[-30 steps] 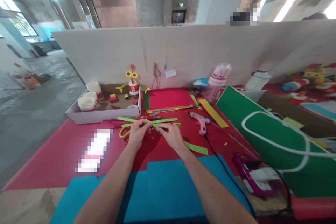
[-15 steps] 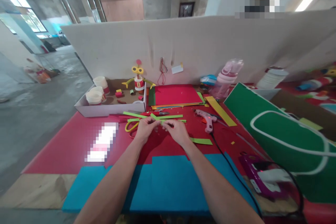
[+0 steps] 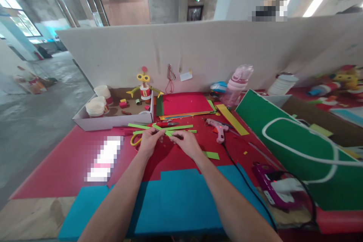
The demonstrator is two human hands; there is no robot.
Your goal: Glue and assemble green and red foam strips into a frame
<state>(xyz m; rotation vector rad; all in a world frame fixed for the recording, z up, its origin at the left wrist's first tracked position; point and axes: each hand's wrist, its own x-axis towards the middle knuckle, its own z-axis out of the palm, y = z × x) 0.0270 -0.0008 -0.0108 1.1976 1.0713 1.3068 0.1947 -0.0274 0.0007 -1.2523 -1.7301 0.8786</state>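
Note:
Over the middle of the red table, my left hand is closed in a pinch on a narrow light-green paper strip. The thumb and fingers of my right hand pinch that strip too, from the right. More green strips lie just behind my fingers, some crossing each other. Yellow-handled scissors rest by my left hand, partly hidden. One short green strip lies beside my right wrist. A pink glue gun lies further right, its small light glowing red.
Blue sheets cover the near edge. Behind are a white box with paper cups and a cup figure, stacked coloured sheets and a pink bottle. A green board, purple power strip and black cord stand right.
The view has turned slightly right, so everything sits further left. My fingertips have parted a little, and more of the green strip between them shows.

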